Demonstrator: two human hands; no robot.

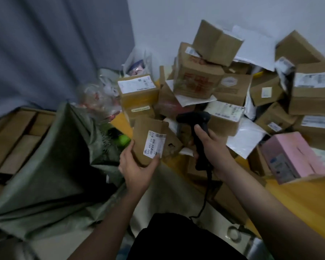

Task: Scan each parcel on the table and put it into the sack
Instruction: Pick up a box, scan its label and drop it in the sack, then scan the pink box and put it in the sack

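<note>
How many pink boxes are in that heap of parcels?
1. The pink box lies at the right edge of the pile on the yellow table, in front of the brown cartons. Others could be buried underneath.

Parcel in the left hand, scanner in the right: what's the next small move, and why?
Probably tip the scanner down-left at the label. The left hand holds the small parcel label-up beside the open sack, while the right hand has the scanner's head pointing past it.
</note>
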